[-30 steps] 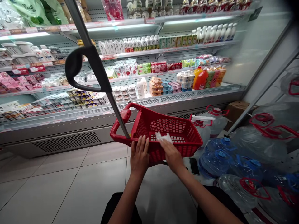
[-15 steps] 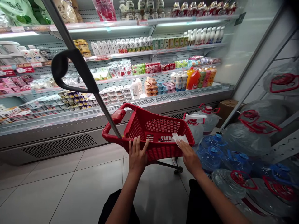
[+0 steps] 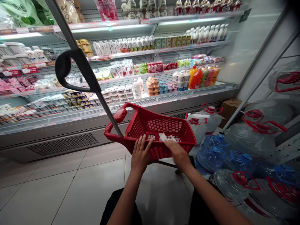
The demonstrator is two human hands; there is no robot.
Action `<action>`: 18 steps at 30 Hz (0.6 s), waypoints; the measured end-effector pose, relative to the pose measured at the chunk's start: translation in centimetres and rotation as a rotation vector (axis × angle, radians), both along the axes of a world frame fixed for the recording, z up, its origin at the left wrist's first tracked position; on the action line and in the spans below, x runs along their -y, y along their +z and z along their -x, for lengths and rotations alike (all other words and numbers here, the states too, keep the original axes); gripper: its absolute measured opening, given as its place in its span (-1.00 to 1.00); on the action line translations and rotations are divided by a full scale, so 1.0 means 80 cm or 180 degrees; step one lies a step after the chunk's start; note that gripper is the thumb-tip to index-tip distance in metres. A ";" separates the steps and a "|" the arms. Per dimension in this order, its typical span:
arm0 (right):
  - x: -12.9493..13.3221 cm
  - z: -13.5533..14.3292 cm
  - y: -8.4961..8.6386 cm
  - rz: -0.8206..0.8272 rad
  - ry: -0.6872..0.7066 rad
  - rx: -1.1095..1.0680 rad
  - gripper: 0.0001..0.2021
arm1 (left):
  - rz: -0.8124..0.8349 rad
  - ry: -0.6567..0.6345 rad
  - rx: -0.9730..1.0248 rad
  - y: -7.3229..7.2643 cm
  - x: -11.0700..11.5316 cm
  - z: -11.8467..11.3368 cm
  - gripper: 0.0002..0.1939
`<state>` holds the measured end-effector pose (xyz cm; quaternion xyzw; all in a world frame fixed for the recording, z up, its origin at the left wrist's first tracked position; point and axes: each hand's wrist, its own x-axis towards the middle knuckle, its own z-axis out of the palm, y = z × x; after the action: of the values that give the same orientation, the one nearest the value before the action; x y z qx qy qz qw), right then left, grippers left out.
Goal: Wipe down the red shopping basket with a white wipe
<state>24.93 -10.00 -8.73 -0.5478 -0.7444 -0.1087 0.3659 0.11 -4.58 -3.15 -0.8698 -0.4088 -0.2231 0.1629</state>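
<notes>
In front of me stands a small red shopping cart [image 3: 164, 152] with perforated plastic walls and a grey pole rising from its handle end. My left hand [image 3: 140, 154] rests with fingers stretched out on the near rim, close to the handle. Farther right along the same rim, my right hand [image 3: 178, 153] presses a white tissue [image 3: 164, 137] against the edge. Part of the tissue sticks out beyond the fingertips, over the inside of the cart. The fingers' undersides are hidden.
Behind the cart runs a refrigerated display case [image 3: 117, 109] filled with bottles, cups and packs. Large water jugs [image 3: 215, 156] with red or blue handles crowd the right side. A black hooked handle [image 3: 75, 70] is fixed on the pole. Pale tiles [image 3: 98, 187] cover the floor.
My right hand has slid left along the cart's near rim with the tissue, closer to my left hand. The left hand stays at about the same place on the rim.
</notes>
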 end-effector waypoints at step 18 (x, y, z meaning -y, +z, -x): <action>-0.026 0.030 -0.004 0.0171 -0.0093 0.0157 -0.28 | 0.0329 0.0155 0.0107 -0.044 -0.001 -0.055 -0.01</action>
<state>22.54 -7.92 -9.01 -0.5654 -0.7478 -0.1075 0.3309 4.53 -4.46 -6.66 -0.8630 -0.4434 -0.2122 0.1162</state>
